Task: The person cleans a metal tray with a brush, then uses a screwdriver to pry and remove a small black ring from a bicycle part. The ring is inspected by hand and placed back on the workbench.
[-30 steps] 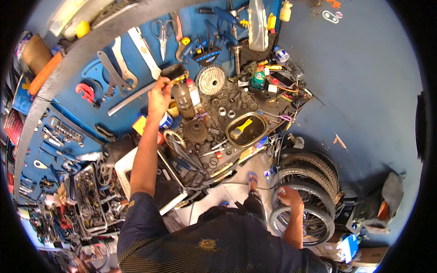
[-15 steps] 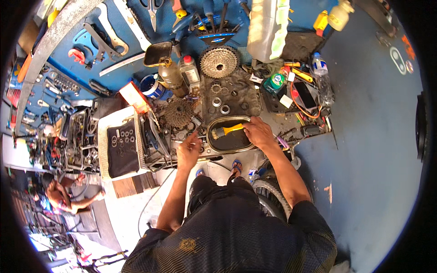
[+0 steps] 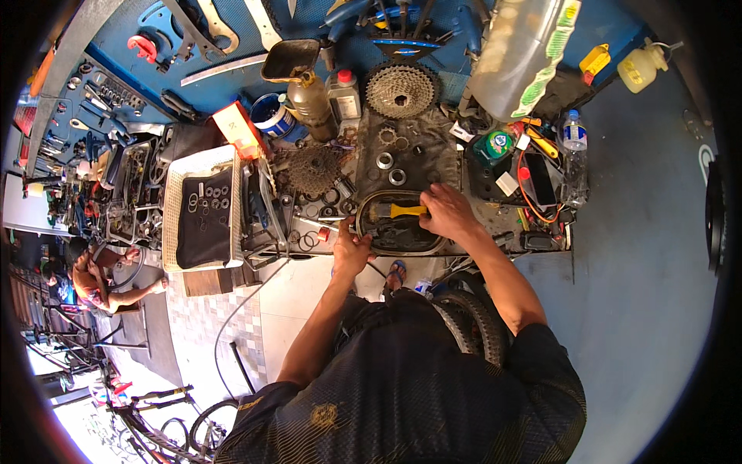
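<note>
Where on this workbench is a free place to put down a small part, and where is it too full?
The bench is crowded nearly everywhere. Small bare patches:
- the dark mat in the white basket, below its rings;
- the dark pad between the big cassette and the oval tray, around loose rings.
Both hands, left and right, occupy the tray.

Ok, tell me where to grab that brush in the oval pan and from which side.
Take the brush by its yellow handle, coming from the right. It lies flat across the pan with the bristle head pointing left and the handle end toward the right hand, which is already on that end. The left hand rests at the pan's near rim.
</note>
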Demonstrator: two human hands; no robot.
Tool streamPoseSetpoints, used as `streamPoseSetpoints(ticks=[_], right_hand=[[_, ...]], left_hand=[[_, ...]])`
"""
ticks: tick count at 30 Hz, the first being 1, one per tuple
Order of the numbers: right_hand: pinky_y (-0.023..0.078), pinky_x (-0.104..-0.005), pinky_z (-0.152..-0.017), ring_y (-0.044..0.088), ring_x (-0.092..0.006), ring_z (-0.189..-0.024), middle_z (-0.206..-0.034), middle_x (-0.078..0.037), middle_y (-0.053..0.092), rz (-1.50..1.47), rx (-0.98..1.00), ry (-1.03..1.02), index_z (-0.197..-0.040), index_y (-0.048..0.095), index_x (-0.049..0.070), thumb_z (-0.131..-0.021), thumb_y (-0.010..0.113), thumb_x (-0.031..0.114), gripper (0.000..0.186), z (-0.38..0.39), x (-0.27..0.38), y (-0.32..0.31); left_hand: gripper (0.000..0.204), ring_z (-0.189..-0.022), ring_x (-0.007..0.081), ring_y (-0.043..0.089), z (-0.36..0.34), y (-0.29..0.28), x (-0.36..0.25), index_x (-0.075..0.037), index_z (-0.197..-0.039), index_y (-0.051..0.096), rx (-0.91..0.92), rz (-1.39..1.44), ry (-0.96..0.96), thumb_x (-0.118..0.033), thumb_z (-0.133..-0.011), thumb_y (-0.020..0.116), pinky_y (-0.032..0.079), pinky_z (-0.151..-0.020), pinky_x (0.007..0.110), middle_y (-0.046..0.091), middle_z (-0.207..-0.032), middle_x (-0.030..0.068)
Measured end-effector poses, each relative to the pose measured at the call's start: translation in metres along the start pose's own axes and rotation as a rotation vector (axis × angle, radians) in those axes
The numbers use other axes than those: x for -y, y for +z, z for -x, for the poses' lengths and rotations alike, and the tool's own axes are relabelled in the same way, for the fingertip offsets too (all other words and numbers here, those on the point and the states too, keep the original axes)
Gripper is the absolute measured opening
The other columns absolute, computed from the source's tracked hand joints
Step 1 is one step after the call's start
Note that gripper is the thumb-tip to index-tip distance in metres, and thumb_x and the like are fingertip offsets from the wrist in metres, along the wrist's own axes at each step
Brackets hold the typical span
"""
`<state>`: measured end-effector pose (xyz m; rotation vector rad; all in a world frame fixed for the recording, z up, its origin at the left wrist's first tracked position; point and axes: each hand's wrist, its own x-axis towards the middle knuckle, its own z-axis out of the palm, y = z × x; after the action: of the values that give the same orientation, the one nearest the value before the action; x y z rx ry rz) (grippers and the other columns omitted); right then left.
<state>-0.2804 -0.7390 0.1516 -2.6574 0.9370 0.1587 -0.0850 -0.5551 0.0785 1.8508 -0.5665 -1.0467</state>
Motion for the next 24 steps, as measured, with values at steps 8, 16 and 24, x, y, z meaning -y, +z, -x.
streamPoseSetpoints(ticks=[8,16,24], right_hand=[[0.055,-0.0494,-0.079,0.071,-0.0375,-0.091,-0.092,-0.015,0.072,-0.233,-0.138,0.078,-0.111,0.060,0.008,-0.087,0.077,0.025,0.034,0.024,0.006,-0.027],[0.056,-0.0480,-0.088,0.071,-0.0366,-0.098,-0.108,-0.017,0.073,-0.271,-0.146,0.113,-0.126,0.074,0.010,-0.091,0.073,0.022,0.038,0.054,-0.006,-0.041],[0.057,-0.0443,-0.091,0.073,-0.0333,-0.103,-0.116,-0.018,0.071,-0.260,-0.176,0.219,-0.128,0.073,0.009,-0.092,0.073,0.023,0.038,0.070,-0.004,-0.059]], left_hand=[[0.052,-0.093,0.0453,0.073,-0.025,0.006,0.020,-0.011,-0.139,0.049,-0.067,-0.146,0.118,-0.005,-0.089,0.066,0.058,-0.081,0.051,0.071,-0.107,0.0253],[0.053,-0.092,0.0481,0.070,-0.038,0.004,0.032,-0.015,-0.138,0.047,-0.020,-0.110,0.088,-0.007,-0.089,0.065,0.054,-0.079,0.054,0.070,-0.107,0.0264],[0.056,-0.085,0.0399,0.075,-0.046,-0.006,0.033,-0.012,-0.142,0.044,0.046,0.051,0.015,-0.001,-0.089,0.060,0.060,-0.069,0.049,0.071,-0.105,0.0259]])
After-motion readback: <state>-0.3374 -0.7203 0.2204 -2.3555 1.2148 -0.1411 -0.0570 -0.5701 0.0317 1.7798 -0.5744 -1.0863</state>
